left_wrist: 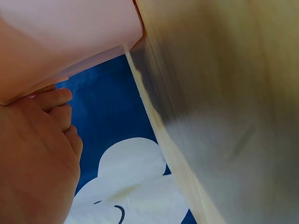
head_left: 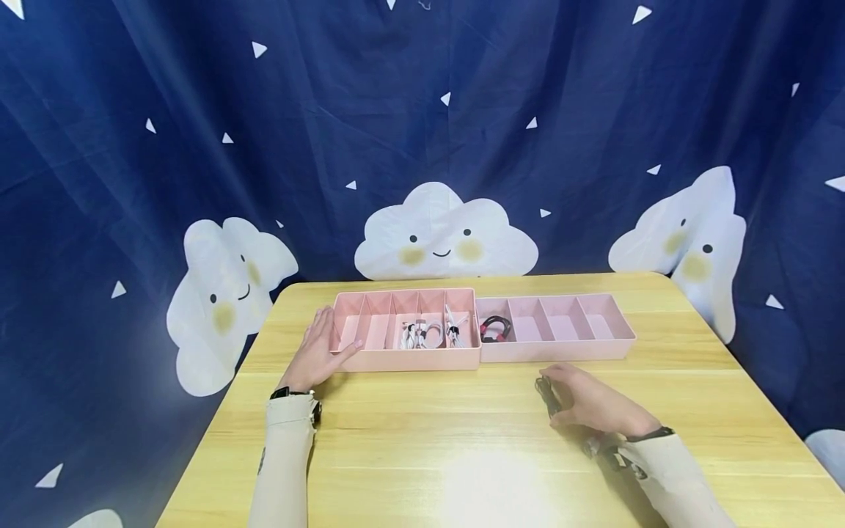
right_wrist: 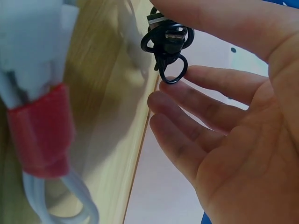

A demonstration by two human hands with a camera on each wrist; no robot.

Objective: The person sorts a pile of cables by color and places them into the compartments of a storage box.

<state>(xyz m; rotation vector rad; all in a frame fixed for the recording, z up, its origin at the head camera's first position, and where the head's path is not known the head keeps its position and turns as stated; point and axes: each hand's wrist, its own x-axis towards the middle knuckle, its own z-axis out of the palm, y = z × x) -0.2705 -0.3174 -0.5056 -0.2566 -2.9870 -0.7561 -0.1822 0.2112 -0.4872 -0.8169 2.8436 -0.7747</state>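
Note:
My left hand (head_left: pixel 312 358) rests against the left end of a pink divided organizer box (head_left: pixel 403 360), its thumb along the front wall and its fingers at the end wall. White bundled cables (head_left: pixel 422 335) lie in compartments of this box. My right hand (head_left: pixel 597 402) holds a small black USB cable bundle (right_wrist: pixel 169 39) between thumb and fingers, just in front of a lilac divided organizer box (head_left: pixel 557 351). The right wrist view shows the cable's metal plug and a loop by the fingertips; the thumb tip is out of view there. A black and red cable (head_left: pixel 495 330) lies in the lilac box's leftmost compartment.
Beneath the right wrist is a white cable bundle with a red strap (right_wrist: pixel 41 133). The two boxes stand end to end near the back of the wooden table (head_left: pixel 409 440). A dark blue curtain (head_left: pixel 317 147) with cloud faces hangs behind.

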